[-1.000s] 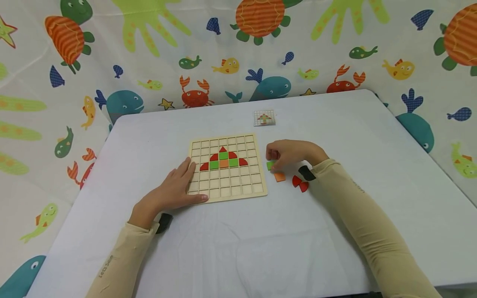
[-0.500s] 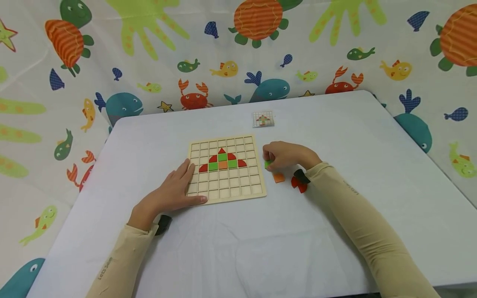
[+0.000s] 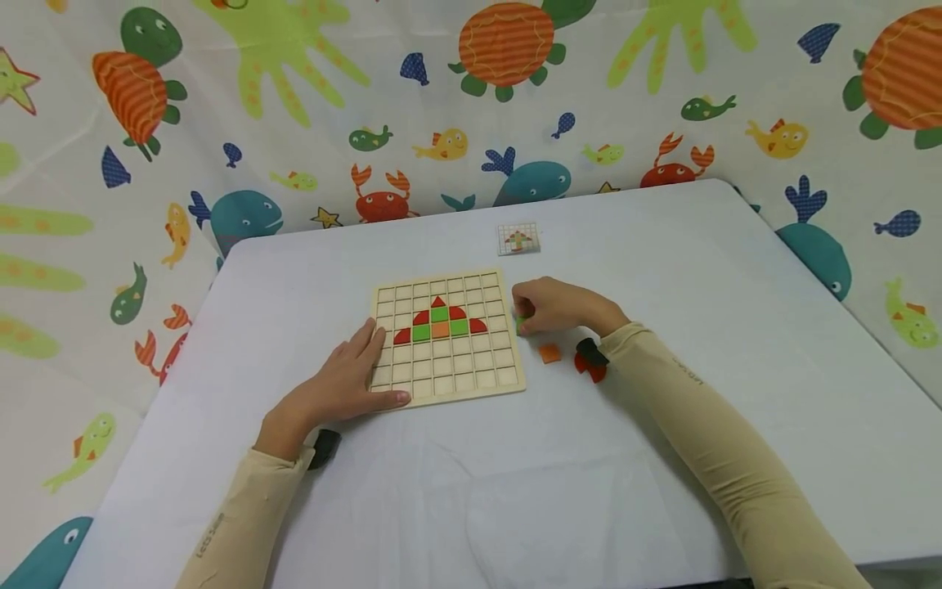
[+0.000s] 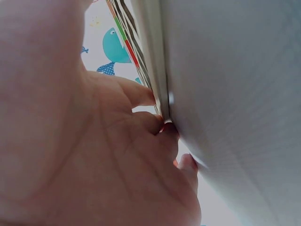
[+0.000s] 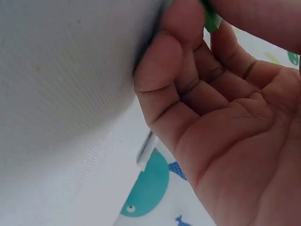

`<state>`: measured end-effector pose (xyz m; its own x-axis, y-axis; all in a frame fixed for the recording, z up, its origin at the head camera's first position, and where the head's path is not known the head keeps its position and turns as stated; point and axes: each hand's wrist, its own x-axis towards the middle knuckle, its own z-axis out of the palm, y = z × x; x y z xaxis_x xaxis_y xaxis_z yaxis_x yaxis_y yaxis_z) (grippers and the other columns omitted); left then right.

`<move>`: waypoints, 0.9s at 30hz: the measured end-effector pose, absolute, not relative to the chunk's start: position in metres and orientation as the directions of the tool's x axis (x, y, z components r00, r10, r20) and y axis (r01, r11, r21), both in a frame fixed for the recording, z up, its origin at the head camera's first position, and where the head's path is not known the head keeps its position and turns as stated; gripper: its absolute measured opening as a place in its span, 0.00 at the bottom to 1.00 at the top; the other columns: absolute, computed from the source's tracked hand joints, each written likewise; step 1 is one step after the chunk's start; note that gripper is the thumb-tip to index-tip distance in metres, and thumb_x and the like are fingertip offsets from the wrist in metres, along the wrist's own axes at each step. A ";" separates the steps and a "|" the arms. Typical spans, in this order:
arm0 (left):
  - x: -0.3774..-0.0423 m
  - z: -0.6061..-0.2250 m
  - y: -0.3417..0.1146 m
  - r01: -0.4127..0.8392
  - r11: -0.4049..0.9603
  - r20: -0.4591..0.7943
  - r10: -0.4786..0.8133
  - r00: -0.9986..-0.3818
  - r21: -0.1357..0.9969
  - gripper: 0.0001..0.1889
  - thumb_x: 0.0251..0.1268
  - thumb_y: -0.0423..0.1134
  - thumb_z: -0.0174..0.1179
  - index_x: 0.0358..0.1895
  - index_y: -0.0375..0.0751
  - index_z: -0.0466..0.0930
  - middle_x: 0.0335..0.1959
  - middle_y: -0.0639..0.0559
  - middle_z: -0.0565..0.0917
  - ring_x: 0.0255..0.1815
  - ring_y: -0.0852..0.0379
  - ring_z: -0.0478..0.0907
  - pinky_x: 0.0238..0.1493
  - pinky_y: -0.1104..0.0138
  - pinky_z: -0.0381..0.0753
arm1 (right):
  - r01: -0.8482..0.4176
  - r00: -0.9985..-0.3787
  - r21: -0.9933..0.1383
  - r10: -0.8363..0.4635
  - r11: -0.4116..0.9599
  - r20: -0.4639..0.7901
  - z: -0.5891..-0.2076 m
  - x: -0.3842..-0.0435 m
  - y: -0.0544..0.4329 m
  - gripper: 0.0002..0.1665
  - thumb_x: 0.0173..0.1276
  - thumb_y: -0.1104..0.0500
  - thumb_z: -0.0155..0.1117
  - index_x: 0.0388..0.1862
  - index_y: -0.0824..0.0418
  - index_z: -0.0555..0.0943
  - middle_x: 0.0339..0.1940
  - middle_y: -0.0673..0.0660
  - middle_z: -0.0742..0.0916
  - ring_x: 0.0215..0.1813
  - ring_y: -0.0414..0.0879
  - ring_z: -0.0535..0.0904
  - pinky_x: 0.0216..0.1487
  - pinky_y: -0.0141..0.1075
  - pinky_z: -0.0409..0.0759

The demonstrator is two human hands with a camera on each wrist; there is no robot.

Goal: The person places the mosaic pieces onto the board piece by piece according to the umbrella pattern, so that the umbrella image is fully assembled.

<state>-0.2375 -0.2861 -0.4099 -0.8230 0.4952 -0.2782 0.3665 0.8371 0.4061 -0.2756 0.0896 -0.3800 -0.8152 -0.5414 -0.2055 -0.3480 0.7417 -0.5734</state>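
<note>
A square wooden grid board (image 3: 465, 378) lies on the white table, with red, green and orange pieces set in its cells, a red triangle at the top. My left hand (image 3: 331, 380) rests against the board's left front corner, fingers along the left side and thumb at the front edge. The left wrist view shows its fingertips (image 4: 146, 97) at the board's rim. Beside the board's right edge, my right hand (image 3: 562, 307) pinches a green piece (image 5: 212, 19) between thumb and fingers, its other fingers curled. Most of that piece is hidden by the hand.
An orange square (image 3: 549, 353) lies on the table just in front of my right hand. Red rounded pieces (image 3: 593, 373) are close by, partly covered by the black wrist device (image 3: 592, 352). Behind the board lies a small card (image 3: 518, 239) printed with a coloured grid pattern.
My right hand has drawn left with the green piece, from out on the table to the board's right edge. My left hand stays on the board.
</note>
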 end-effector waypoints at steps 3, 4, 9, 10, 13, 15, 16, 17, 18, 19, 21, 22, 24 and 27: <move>-0.237 -0.412 -0.286 0.371 0.835 -0.276 0.500 -0.821 0.407 0.66 0.64 0.68 0.70 0.86 0.27 0.42 0.88 0.32 0.38 0.88 0.33 0.38 0.83 0.38 0.39 | -0.357 -0.808 -0.591 -0.557 0.723 -0.193 -0.380 -0.276 0.090 0.05 0.71 0.68 0.70 0.42 0.62 0.81 0.35 0.55 0.82 0.40 0.50 0.76 0.44 0.41 0.75; -0.237 -0.412 -0.286 0.372 0.833 -0.275 0.501 -0.820 0.408 0.66 0.64 0.68 0.70 0.86 0.27 0.42 0.88 0.32 0.38 0.88 0.33 0.38 0.83 0.38 0.39 | -0.361 -0.806 -0.594 -0.561 0.719 -0.188 -0.380 -0.275 0.090 0.05 0.71 0.68 0.70 0.42 0.62 0.83 0.35 0.54 0.83 0.40 0.50 0.76 0.44 0.41 0.76; -0.237 -0.412 -0.286 0.370 0.832 -0.273 0.501 -0.821 0.414 0.66 0.64 0.67 0.71 0.86 0.27 0.42 0.88 0.32 0.38 0.87 0.33 0.38 0.83 0.38 0.38 | -0.369 -0.815 -0.610 -0.559 0.702 -0.150 -0.378 -0.278 0.092 0.04 0.72 0.68 0.69 0.40 0.61 0.87 0.33 0.53 0.83 0.37 0.49 0.76 0.41 0.40 0.75; -0.237 -0.412 -0.286 0.369 0.832 -0.274 0.500 -0.821 0.414 0.66 0.64 0.67 0.71 0.86 0.27 0.42 0.88 0.32 0.38 0.87 0.33 0.37 0.83 0.38 0.38 | -0.360 -0.820 -0.617 -0.553 0.700 -0.149 -0.377 -0.279 0.092 0.03 0.72 0.68 0.69 0.40 0.61 0.87 0.32 0.53 0.83 0.36 0.49 0.76 0.40 0.40 0.75; -0.236 -0.412 -0.287 0.366 0.833 -0.275 0.498 -0.822 0.415 0.66 0.64 0.67 0.71 0.86 0.27 0.42 0.88 0.32 0.38 0.88 0.34 0.37 0.83 0.39 0.38 | -0.331 -0.830 -0.646 -0.537 0.688 -0.147 -0.376 -0.281 0.092 0.04 0.74 0.68 0.67 0.42 0.62 0.87 0.31 0.53 0.84 0.34 0.48 0.77 0.39 0.39 0.75; -0.236 -0.412 -0.287 0.364 0.832 -0.275 0.498 -0.823 0.418 0.66 0.64 0.68 0.71 0.86 0.27 0.42 0.88 0.32 0.38 0.88 0.34 0.37 0.83 0.39 0.38 | -0.310 -0.835 -0.671 -0.530 0.673 -0.146 -0.375 -0.280 0.091 0.04 0.75 0.68 0.66 0.44 0.63 0.87 0.30 0.54 0.85 0.32 0.48 0.78 0.38 0.39 0.77; -0.236 -0.412 -0.287 0.365 0.832 -0.275 0.498 -0.822 0.418 0.66 0.64 0.68 0.71 0.86 0.27 0.42 0.88 0.32 0.38 0.88 0.34 0.37 0.83 0.39 0.38 | -0.302 -0.836 -0.685 -0.530 0.663 -0.144 -0.374 -0.280 0.090 0.05 0.75 0.68 0.66 0.45 0.63 0.87 0.31 0.54 0.85 0.32 0.48 0.79 0.39 0.39 0.78; -0.235 -0.412 -0.287 0.364 0.833 -0.276 0.498 -0.822 0.417 0.66 0.64 0.68 0.70 0.86 0.27 0.42 0.88 0.32 0.38 0.88 0.34 0.37 0.83 0.39 0.38 | -0.291 -0.838 -0.700 -0.527 0.652 -0.142 -0.374 -0.280 0.088 0.05 0.75 0.68 0.65 0.45 0.64 0.87 0.32 0.54 0.86 0.32 0.48 0.80 0.39 0.39 0.79; -0.235 -0.412 -0.287 0.364 0.832 -0.276 0.498 -0.822 0.417 0.66 0.64 0.68 0.70 0.86 0.27 0.42 0.88 0.32 0.38 0.88 0.34 0.37 0.83 0.39 0.39 | -0.278 -0.840 -0.716 -0.523 0.640 -0.142 -0.373 -0.279 0.087 0.05 0.76 0.68 0.65 0.46 0.64 0.87 0.33 0.55 0.86 0.33 0.48 0.80 0.40 0.39 0.80; -0.235 -0.412 -0.287 0.364 0.832 -0.277 0.499 -0.821 0.419 0.66 0.64 0.68 0.70 0.86 0.27 0.42 0.88 0.32 0.38 0.88 0.34 0.37 0.83 0.38 0.39 | -0.267 -0.842 -0.731 -0.521 0.628 -0.140 -0.372 -0.278 0.085 0.06 0.76 0.68 0.65 0.46 0.64 0.87 0.35 0.55 0.87 0.33 0.48 0.81 0.41 0.39 0.81; -0.235 -0.411 -0.287 0.366 0.832 -0.277 0.499 -0.821 0.416 0.66 0.64 0.68 0.70 0.86 0.27 0.41 0.88 0.32 0.38 0.88 0.34 0.37 0.83 0.39 0.39 | -0.247 -0.844 -0.763 -0.519 0.598 -0.134 -0.370 -0.275 0.081 0.06 0.76 0.68 0.65 0.47 0.65 0.87 0.37 0.56 0.88 0.34 0.48 0.84 0.43 0.40 0.84; -0.235 -0.411 -0.287 0.366 0.832 -0.278 0.500 -0.820 0.417 0.66 0.64 0.68 0.70 0.86 0.27 0.41 0.88 0.32 0.38 0.88 0.33 0.37 0.83 0.38 0.39 | -0.239 -0.844 -0.779 -0.521 0.579 -0.129 -0.369 -0.273 0.079 0.07 0.77 0.68 0.65 0.48 0.66 0.87 0.38 0.57 0.89 0.34 0.49 0.85 0.44 0.41 0.85; -0.235 -0.410 -0.287 0.367 0.832 -0.277 0.501 -0.820 0.417 0.66 0.65 0.67 0.70 0.86 0.27 0.41 0.88 0.32 0.37 0.88 0.34 0.37 0.83 0.38 0.39 | -0.223 -0.843 -0.812 -0.525 0.539 -0.117 -0.367 -0.270 0.074 0.09 0.77 0.69 0.64 0.50 0.68 0.87 0.40 0.58 0.90 0.35 0.50 0.88 0.46 0.42 0.87; -0.236 -0.409 -0.287 0.367 0.833 -0.276 0.499 -0.821 0.415 0.66 0.64 0.67 0.71 0.86 0.27 0.41 0.88 0.32 0.37 0.88 0.34 0.38 0.83 0.38 0.39 | -0.206 -0.839 -0.859 -0.537 0.468 -0.092 -0.365 -0.266 0.066 0.10 0.77 0.70 0.62 0.51 0.70 0.87 0.40 0.59 0.91 0.37 0.54 0.90 0.47 0.44 0.89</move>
